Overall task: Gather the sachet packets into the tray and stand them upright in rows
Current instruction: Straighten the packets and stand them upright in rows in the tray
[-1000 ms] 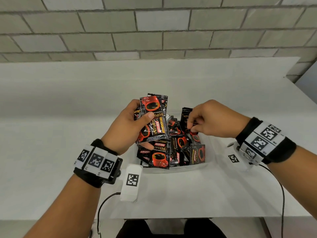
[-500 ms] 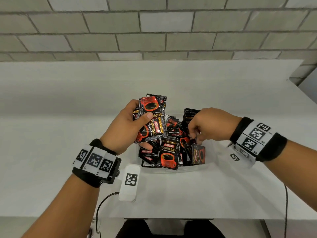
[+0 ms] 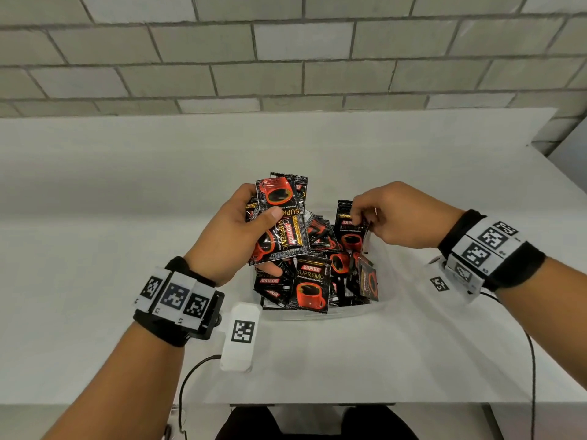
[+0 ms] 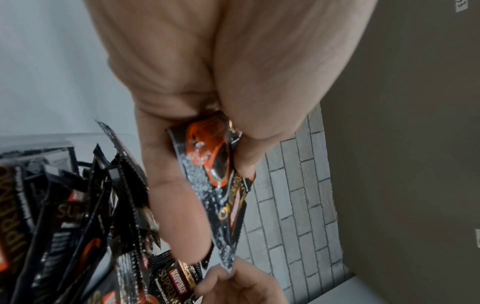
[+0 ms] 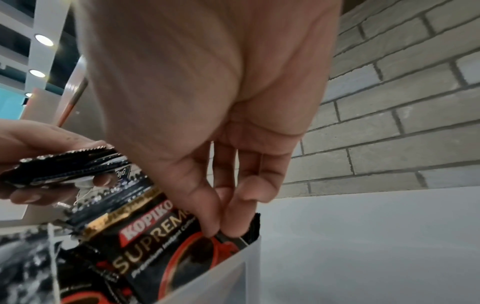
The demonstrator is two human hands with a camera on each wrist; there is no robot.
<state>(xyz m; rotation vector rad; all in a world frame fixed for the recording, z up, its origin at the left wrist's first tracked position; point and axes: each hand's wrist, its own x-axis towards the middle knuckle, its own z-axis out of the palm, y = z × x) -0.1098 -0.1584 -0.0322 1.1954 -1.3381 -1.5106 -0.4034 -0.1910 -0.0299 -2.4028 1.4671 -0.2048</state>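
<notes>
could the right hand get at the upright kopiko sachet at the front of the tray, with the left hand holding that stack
Probably yes: the front sachet stands exposed against the tray wall; the left hand and its stack sit higher left, though the right hand already pinches another sachet.

One clear tray (image 3: pixel 320 314), two hands, and too many overlapping sachets (image 3: pixel 309 285) for an exact count.

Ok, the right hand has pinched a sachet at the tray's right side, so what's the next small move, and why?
Probably lift that black-and-red Kopiko sachet clear and pass it to the stack of sachets gripped in the left hand. The right hand pinches its edge, and the rest lie jumbled in the clear plastic tray, not yet in rows.
</notes>
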